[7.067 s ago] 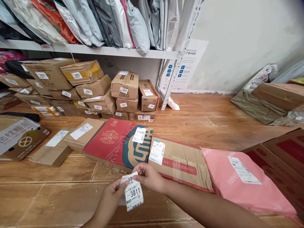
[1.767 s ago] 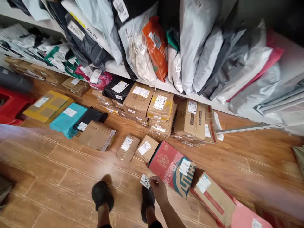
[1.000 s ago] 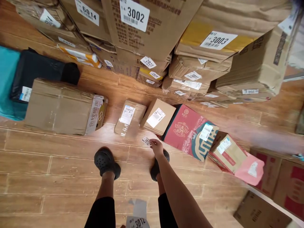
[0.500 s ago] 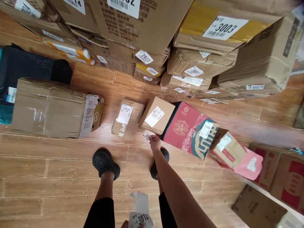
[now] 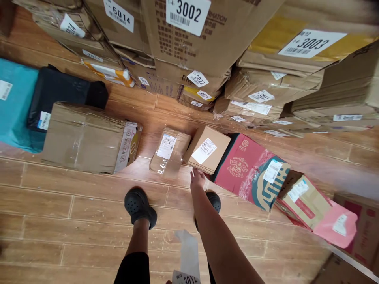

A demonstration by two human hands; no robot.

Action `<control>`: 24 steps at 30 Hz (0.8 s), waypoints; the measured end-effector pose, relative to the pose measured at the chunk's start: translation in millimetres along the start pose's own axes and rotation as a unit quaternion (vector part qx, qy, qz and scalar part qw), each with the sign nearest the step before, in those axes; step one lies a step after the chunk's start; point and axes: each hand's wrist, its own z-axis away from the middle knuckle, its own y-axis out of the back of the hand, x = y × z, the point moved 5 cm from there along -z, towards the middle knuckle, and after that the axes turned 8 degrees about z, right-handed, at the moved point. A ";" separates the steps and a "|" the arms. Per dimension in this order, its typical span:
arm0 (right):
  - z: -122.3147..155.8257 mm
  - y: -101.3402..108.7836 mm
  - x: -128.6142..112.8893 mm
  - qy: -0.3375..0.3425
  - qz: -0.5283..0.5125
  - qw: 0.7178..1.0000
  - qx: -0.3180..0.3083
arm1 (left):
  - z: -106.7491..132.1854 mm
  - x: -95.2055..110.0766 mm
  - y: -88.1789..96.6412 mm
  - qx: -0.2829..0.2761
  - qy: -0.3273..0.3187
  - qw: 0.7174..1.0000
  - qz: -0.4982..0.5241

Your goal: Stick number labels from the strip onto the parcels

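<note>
My right hand (image 5: 197, 178) reaches down to the front side of a small brown box (image 5: 211, 146) that has a white shipping label on top. Its fingers are stretched out against that side, and no paper label shows in them. At the bottom edge only a bit of my left hand (image 5: 168, 282) shows, holding a strip of number labels (image 5: 189, 252). The label at the near end reads 3012, and blank backing paper curls away from it. A flat taped parcel (image 5: 168, 152) lies left of the small box, and a red and green box (image 5: 248, 169) stands to its right.
Stacked cartons (image 5: 189, 47) with number labels line the far side. On the left lie a long carton (image 5: 83, 138), a black bag (image 5: 63, 88) and a teal bag (image 5: 17, 106). A beige box (image 5: 309, 197) and a pink parcel (image 5: 336, 223) are at right. My feet in dark clogs (image 5: 139, 205) stand on wooden flooring.
My right hand held a small number label before the small box; now its fingers are at the box's front and the label is out of sight. The view has shifted left.
</note>
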 end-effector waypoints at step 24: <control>241.3 45.8 -49.4 -0.020 0.258 0.849 -0.461 | 191.8 53.6 63.7 -0.004 0.159 0.987 0.029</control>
